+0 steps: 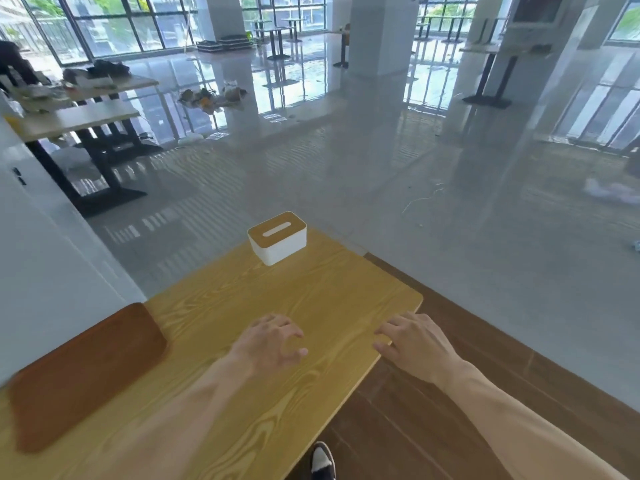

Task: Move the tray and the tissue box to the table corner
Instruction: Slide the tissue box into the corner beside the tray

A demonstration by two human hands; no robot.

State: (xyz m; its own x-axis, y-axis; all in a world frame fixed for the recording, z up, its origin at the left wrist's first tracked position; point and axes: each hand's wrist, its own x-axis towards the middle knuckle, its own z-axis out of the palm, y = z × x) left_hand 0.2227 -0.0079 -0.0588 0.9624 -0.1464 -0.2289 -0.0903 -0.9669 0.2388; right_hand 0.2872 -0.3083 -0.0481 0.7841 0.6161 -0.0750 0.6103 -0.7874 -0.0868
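Left hand (273, 341) hovering palm-down over table (311, 299), fingers loosely curled, gripping nothing; right hand (415, 344) spread, empty, at edge.

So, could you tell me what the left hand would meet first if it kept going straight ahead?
Probably the tissue box; the left hand points roughly toward it over bare table, though depth is uncertain.

No legible text, labels or numbers anywhere.
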